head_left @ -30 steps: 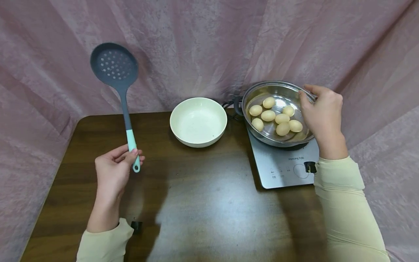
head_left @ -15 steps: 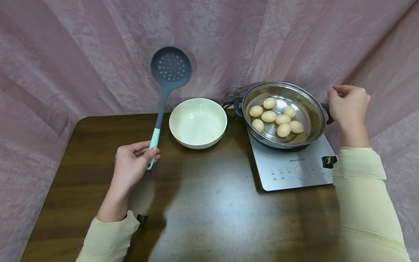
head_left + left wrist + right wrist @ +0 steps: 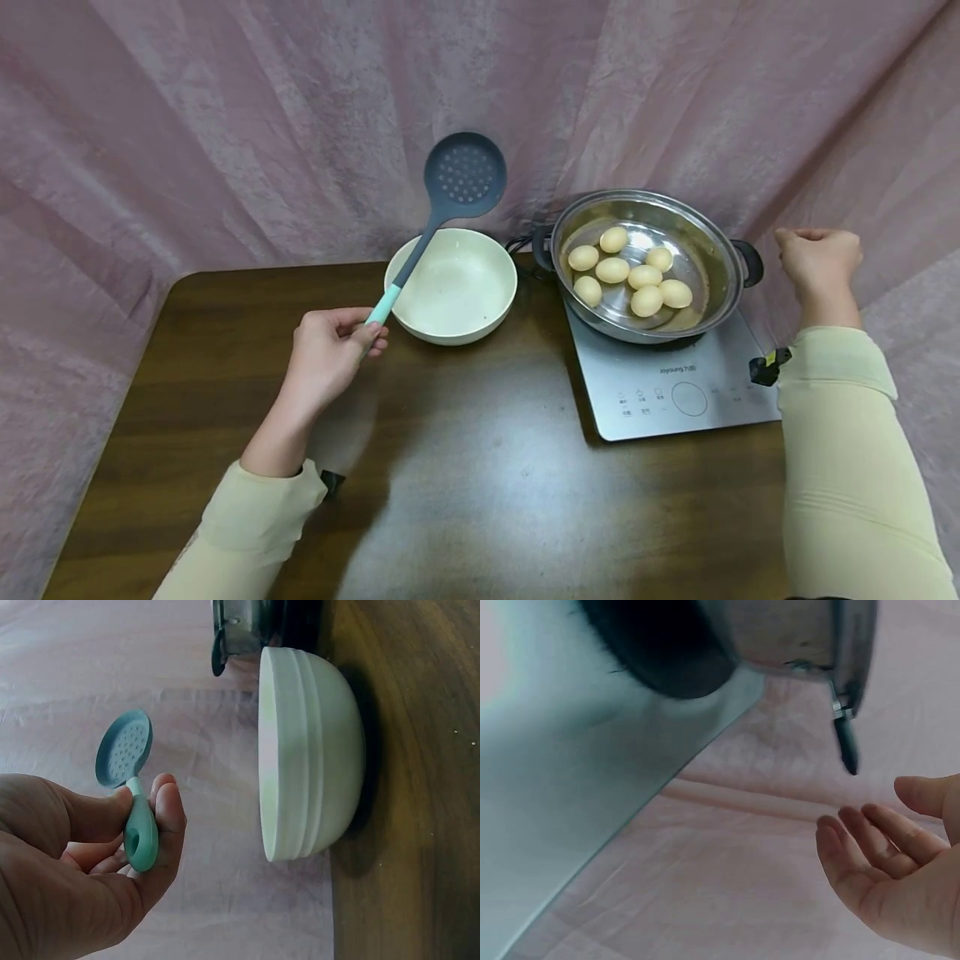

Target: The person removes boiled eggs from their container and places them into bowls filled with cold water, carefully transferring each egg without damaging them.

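Note:
My left hand (image 3: 326,354) pinches the mint handle end of a grey slotted skimmer (image 3: 463,175). Its perforated head is raised above the far rim of a cream bowl (image 3: 453,287), and the shaft crosses over the bowl's left side. In the left wrist view, thumb and fingers hold the handle (image 3: 140,832). My right hand (image 3: 821,258) hovers right of a steel pot (image 3: 708,237), apart from its black side handle (image 3: 750,262). Loosely bent, its fingers (image 3: 847,862) hold nothing in the right wrist view. Several pale yellow eggs (image 3: 612,269) lie inside the pot.
The pot stands on a silver induction cooker (image 3: 678,400) at the right of the brown wooden table (image 3: 480,467). A pink curtain (image 3: 300,125) hangs behind the table and along its sides. Black cords (image 3: 525,246) run between bowl and pot.
The skimmer has swung right in my left hand, from beside the bowl to over it. My right hand has left the pot's right rim and moved out to the right.

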`<state>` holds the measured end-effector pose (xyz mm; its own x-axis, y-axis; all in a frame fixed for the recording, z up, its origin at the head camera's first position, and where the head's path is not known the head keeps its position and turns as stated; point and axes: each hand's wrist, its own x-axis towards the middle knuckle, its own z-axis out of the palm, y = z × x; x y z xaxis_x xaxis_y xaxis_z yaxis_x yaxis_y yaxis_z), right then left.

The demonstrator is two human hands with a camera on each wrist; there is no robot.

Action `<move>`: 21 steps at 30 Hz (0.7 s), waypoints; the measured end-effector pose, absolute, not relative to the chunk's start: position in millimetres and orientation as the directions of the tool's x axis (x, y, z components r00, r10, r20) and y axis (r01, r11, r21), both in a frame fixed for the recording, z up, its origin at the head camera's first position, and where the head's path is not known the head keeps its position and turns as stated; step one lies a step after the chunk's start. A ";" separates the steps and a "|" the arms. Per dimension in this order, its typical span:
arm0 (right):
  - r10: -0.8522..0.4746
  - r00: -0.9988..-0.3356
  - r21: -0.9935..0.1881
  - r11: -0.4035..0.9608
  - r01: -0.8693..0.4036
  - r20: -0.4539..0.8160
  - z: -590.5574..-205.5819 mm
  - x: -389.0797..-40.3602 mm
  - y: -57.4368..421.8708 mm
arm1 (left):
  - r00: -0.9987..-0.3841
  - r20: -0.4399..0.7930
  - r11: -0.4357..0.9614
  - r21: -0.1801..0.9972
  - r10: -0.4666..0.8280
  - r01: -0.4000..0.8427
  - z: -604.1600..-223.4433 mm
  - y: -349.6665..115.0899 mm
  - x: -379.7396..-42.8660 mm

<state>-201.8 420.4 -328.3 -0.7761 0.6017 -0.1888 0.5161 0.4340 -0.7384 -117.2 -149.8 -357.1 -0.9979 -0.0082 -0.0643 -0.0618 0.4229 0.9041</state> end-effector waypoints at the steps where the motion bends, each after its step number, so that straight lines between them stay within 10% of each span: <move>1: 0.591 -0.781 -0.749 0.419 0.513 -0.203 -331.4 -201.9 422.0 | -0.998 -0.061 0.430 0.901 0.001 -0.055 -356.5 -148.1 -119.0; 21: 0.450 -0.772 -0.860 0.018 0.511 -0.449 -349.1 -206.5 427.8 | -0.998 -0.034 0.519 0.855 0.059 0.001 -338.9 -121.3 -147.6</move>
